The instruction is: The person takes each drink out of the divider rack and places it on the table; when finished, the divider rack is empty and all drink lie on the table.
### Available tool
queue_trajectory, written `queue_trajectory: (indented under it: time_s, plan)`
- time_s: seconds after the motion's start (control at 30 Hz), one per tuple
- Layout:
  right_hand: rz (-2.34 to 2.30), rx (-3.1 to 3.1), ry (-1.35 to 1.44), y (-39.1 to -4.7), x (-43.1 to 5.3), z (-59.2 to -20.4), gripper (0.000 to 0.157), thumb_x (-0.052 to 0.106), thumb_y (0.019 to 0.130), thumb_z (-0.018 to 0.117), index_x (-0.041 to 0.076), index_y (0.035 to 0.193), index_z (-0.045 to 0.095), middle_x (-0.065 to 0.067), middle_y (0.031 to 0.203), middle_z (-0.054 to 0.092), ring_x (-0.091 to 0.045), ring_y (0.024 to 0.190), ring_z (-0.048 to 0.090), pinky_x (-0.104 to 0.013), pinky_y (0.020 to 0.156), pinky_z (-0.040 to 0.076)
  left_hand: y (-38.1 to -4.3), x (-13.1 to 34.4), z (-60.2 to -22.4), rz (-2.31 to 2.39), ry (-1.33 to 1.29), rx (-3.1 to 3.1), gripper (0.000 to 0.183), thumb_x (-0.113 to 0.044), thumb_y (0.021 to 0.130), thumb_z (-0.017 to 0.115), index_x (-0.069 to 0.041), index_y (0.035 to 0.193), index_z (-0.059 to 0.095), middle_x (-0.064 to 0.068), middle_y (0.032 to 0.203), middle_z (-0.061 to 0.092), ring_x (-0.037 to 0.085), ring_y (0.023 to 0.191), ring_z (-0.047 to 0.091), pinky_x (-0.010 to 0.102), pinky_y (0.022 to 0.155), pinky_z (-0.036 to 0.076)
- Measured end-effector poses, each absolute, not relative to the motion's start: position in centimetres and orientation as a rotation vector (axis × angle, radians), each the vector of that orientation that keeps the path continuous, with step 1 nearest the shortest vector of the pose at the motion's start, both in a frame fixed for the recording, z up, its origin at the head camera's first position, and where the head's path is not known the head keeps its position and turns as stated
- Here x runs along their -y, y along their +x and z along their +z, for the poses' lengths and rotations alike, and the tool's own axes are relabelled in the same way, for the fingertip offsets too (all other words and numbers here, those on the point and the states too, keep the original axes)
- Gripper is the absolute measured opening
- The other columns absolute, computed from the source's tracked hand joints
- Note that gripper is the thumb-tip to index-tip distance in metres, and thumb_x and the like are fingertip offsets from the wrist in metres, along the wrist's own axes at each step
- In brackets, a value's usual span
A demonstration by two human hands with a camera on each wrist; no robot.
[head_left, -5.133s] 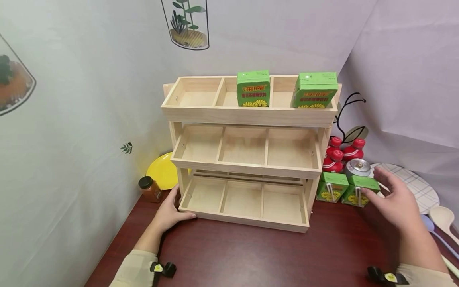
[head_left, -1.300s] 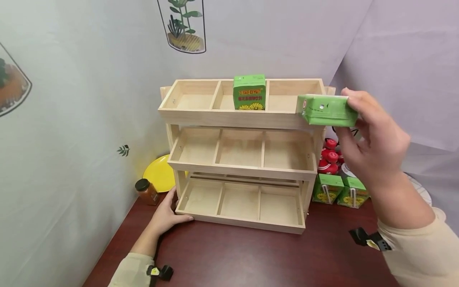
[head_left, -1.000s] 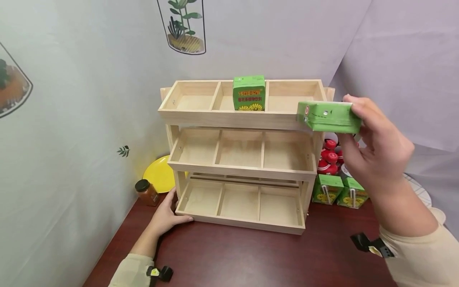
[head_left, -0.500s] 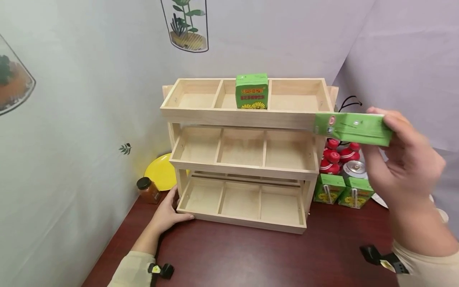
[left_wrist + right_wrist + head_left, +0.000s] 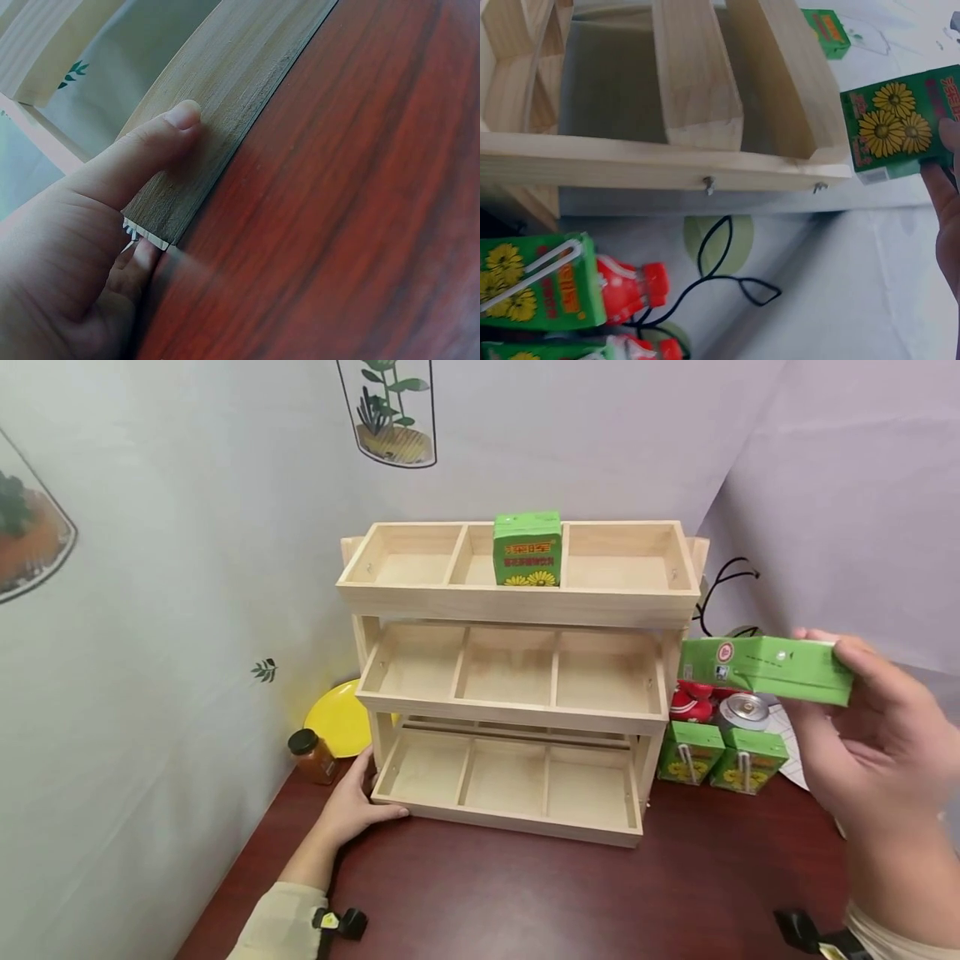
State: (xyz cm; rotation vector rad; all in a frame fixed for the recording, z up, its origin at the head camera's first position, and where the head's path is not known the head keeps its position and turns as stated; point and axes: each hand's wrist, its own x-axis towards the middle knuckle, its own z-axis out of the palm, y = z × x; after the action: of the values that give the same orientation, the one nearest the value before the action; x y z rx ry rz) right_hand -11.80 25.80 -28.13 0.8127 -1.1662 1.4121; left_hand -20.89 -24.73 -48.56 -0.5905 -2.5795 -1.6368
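A three-tier wooden display rack (image 5: pixel 517 603) stands on the table, each tier split into three compartments. My left hand (image 5: pixel 354 806) holds its bottom left corner. In the left wrist view, the thumb lies along the front board (image 5: pixel 225 82) and the other fingers go round the end. My right hand (image 5: pixel 885 743) grips a green drink carton (image 5: pixel 765 670) in the air, to the right of the middle tier. Yellow flowers show on that carton (image 5: pixel 889 127) in the right wrist view. Another green carton (image 5: pixel 527 552) sits upright in the top middle compartment.
Right of the rack, two green cartons with straws (image 5: pixel 690 756) stand before red-capped bottles (image 5: pixel 692 702) and a silver can (image 5: pixel 744 712). A patterned plate (image 5: pixel 795 752) is partly hidden by my right hand. A dark-lidded jar (image 5: pixel 311 756) and yellow plate (image 5: pixel 337 718) stand at left.
The carton formerly in the top right compartment is now in my right hand, which has carried it right and downward. My left hand stays at the rack's corner.
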Motion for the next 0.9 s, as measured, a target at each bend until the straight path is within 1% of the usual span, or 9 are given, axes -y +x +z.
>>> queue_trajectory:
  time_s: [0.07,0.3,0.57,0.8,0.9]
  plan:
    - [1.337,1.228,0.775,-11.6,-26.2,-28.7,0.035,-0.024,0.068,0.071,-0.024,0.099,0.056,-0.04,0.099,0.061,-0.04,0.096,0.065,-0.029,0.081,0.054,-20.9,24.8,-48.6,-1.631,-0.591,2.582,0.117,-0.018,0.06,0.094,-0.012,0.153,0.023,0.017,0.144,0.041,0.035,0.126,0.046,0.038,0.096,0.045]
    - [1.349,1.295,0.784,-10.8,-27.6,-30.5,0.038,-0.021,0.069,0.073,-0.024,0.103,0.057,-0.039,0.101,0.062,-0.037,0.098,0.065,-0.025,0.079,0.054,-21.0,24.8,-48.6,-1.679,-0.592,2.565,0.117,-0.015,0.059,0.094,-0.011,0.153,0.024,0.017,0.144,0.041,0.035,0.127,0.046,0.047,0.096,0.043]
    - [1.465,1.347,0.808,-10.0,-29.0,-32.5,0.042,-0.021,0.07,0.072,-0.027,0.107,0.053,-0.04,0.106,0.06,-0.033,0.1,0.065,-0.024,0.081,0.053,-20.8,24.7,-48.6,-1.679,-0.577,2.566,0.117,-0.014,0.059,0.094,-0.014,0.153,0.024,0.017,0.145,0.041,0.035,0.127,0.046,0.047,0.097,0.043]
    - [1.329,1.631,0.629,-8.8,-30.0,-34.5,0.043,-0.019,0.073,0.07,-0.026,0.111,0.054,-0.032,0.11,0.063,-0.022,0.1,0.066,-0.016,0.077,0.051,-20.6,24.6,-48.3,-1.695,-0.571,2.565,0.117,-0.011,0.059,0.094,-0.012,0.153,0.024,0.019,0.144,0.041,0.036,0.126,0.046,0.05,0.096,0.042]
    - [1.285,1.739,0.587,-8.7,-30.9,-35.6,0.044,-0.02,0.073,0.069,-0.026,0.114,0.053,-0.028,0.113,0.063,-0.017,0.099,0.066,-0.015,0.078,0.051,-20.6,24.5,-48.2,-1.696,-0.569,2.566,0.116,-0.011,0.059,0.094,-0.012,0.153,0.024,0.02,0.144,0.04,0.037,0.127,0.045,0.052,0.096,0.042]
